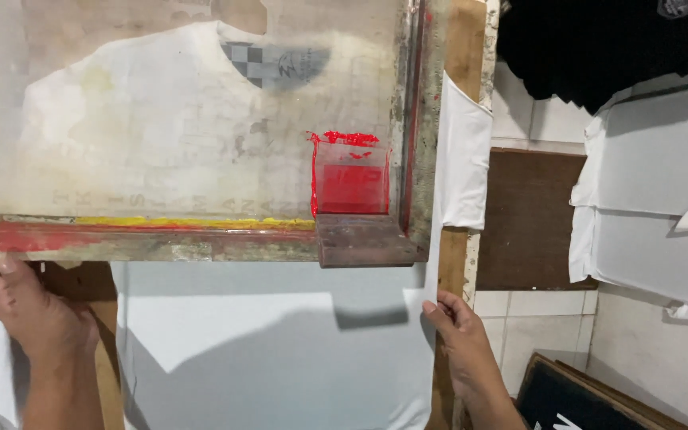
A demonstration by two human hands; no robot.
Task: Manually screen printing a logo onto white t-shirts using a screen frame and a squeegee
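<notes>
While the printing screen (193,119) stands tilted up over the white shirt (280,350) on the table (449,263), the left hand (29,314) curls under its frame; the right hand (459,334) pinches the shirt's edge, seemingly keeping it flat; red ink (349,177) pools in a corner.

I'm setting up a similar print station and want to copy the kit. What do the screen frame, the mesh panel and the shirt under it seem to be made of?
Screen frame: looks like wood, worn and stained with red and yellow ink, with a blocky joined corner.
Mesh panel: probably fine translucent fabric; the shirt shows faintly through it.
White shirt: soft matte cloth, likely knit, creasing at the edge that the right hand touches.
</notes>
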